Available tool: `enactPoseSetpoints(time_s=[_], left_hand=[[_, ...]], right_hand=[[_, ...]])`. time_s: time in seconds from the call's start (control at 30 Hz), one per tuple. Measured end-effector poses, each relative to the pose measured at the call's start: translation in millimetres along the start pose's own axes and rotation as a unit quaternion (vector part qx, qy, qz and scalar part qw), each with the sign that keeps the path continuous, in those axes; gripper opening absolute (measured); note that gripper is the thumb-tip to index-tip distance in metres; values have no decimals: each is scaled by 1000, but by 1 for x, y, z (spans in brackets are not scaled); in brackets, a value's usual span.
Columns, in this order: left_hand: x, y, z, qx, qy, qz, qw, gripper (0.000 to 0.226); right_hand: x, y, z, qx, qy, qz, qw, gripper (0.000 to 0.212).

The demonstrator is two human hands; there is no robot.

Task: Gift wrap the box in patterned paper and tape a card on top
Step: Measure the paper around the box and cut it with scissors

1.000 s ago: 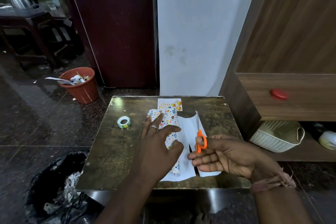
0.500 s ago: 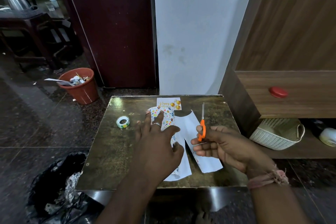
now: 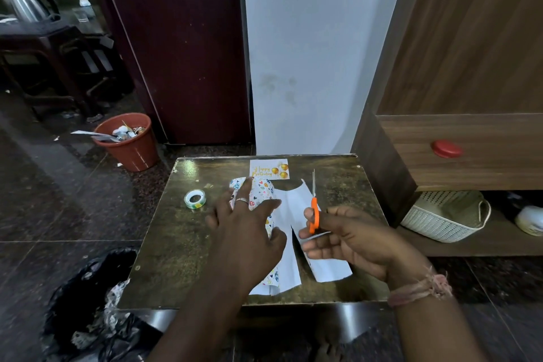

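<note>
My left hand [image 3: 246, 232] lies spread on the box half-wrapped in patterned paper [image 3: 258, 194]. My right hand [image 3: 349, 238] grips orange-handled scissors [image 3: 314, 206], blades up, over the worn brown bench [image 3: 176, 244].

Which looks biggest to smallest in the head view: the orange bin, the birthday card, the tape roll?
1. orange bin, though it sits farther back on the floor
2. birthday card
3. tape roll

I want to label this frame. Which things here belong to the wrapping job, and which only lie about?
Job: patterned paper, cut-off strip, scissors in right hand, tape roll, birthday card, left hand.

Lying about: orange bin, white basket, kettle.
</note>
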State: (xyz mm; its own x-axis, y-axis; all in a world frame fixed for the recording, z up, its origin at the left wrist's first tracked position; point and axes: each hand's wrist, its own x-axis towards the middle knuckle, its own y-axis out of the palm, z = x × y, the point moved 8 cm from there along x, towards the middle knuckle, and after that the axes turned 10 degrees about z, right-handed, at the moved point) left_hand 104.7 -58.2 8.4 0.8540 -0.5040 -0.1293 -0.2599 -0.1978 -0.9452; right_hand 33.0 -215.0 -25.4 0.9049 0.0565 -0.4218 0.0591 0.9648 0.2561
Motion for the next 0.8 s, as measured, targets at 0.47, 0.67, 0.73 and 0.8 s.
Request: enactPoseSetpoints(time_s=[0.47, 0.67, 0.73, 0.8], left_hand=[[1, 16, -9, 91, 8, 68, 993, 75], [-3, 17, -15, 107, 4, 50, 993, 80], [-2, 20, -14, 101, 2, 54, 993, 57], [-2, 20, -14, 88, 3, 54, 995, 45]], right_hand=[[-12, 11, -37, -80, 205, 121, 968, 43], [-16, 9, -41, -101, 219, 133, 961, 43], [-14, 9, -40, -109, 212, 135, 962, 43], [-12, 11, -39, -112, 209, 135, 962, 45]])
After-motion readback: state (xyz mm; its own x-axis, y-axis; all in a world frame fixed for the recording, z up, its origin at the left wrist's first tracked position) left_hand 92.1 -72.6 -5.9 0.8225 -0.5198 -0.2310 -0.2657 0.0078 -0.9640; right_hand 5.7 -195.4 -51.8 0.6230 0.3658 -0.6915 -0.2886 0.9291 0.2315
